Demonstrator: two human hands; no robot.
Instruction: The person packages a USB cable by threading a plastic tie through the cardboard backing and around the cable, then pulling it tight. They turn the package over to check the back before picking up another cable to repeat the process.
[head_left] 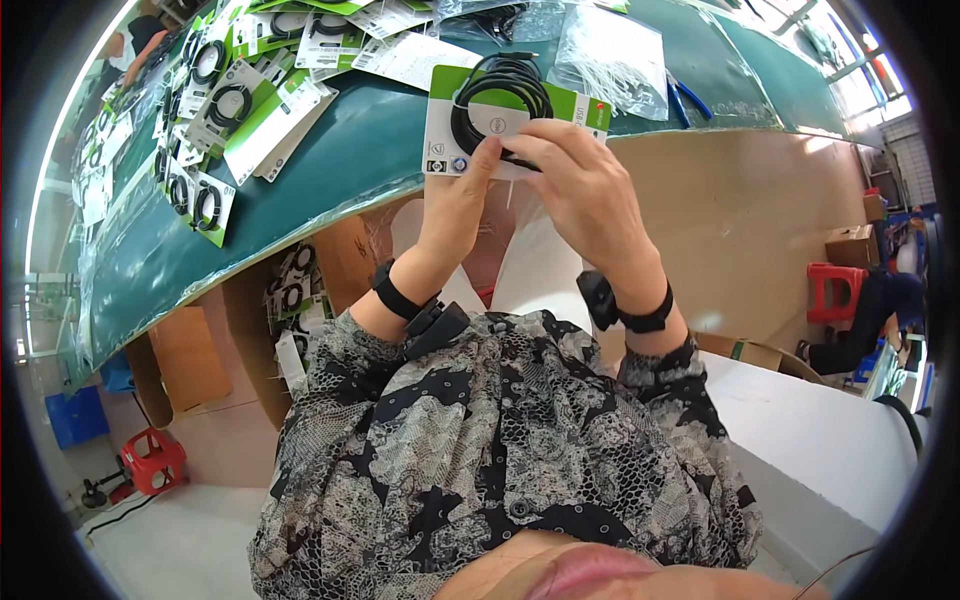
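A coiled black cable [464, 115] lies against a green and white backing card [441, 100], held up above my lap by the table's near edge. My left hand [455, 205] grips the card's lower left part, its thumb pressed on the front beside the coil. The fingers of my right hand [590, 190] close over the coil's lower right side and cover part of the card. Below the card, between my hands, hangs a thin white strip [511, 192] that looks like a cable tie. Where its upper end goes is hidden.
Carded cables [232, 105] pile up on the green table [350, 150] at the left. A clear bag of white ties [615, 65] and blue-handled pliers [690, 100] lie right of my hands. A carton [255, 335] with more carded cables stands below the table edge.
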